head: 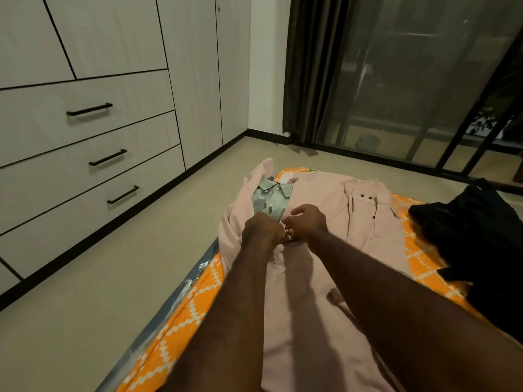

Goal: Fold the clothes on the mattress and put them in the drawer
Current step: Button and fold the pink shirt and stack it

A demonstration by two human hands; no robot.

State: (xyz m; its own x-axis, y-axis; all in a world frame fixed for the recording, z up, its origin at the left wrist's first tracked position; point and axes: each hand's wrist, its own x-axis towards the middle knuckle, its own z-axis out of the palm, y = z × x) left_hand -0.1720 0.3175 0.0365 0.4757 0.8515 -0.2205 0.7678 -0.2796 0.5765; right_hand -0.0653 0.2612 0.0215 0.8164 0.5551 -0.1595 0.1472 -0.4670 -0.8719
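Black clothes (467,244) heap at right; a grey shirt (270,200) overlaps the pink shirt (325,230), which runs lengthwise, collar far. My left hand (263,229) and right hand (307,224) pinch its front.

Pink shirt (353,244) spread on orange mattress (195,301). Left hand (261,232) pinches its placket; right hand (307,226) curled alongside, grip unclear. Grey-green shirt (270,200) atop its far-left part. Black garment (475,250) right of it. Drawers (85,154) well left.

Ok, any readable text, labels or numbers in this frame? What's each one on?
White label on the mattress, partly under the pink shirt: red letters, too blurred and cut off to read.
No text shows on the drawers, grey shirt or dark clothes.
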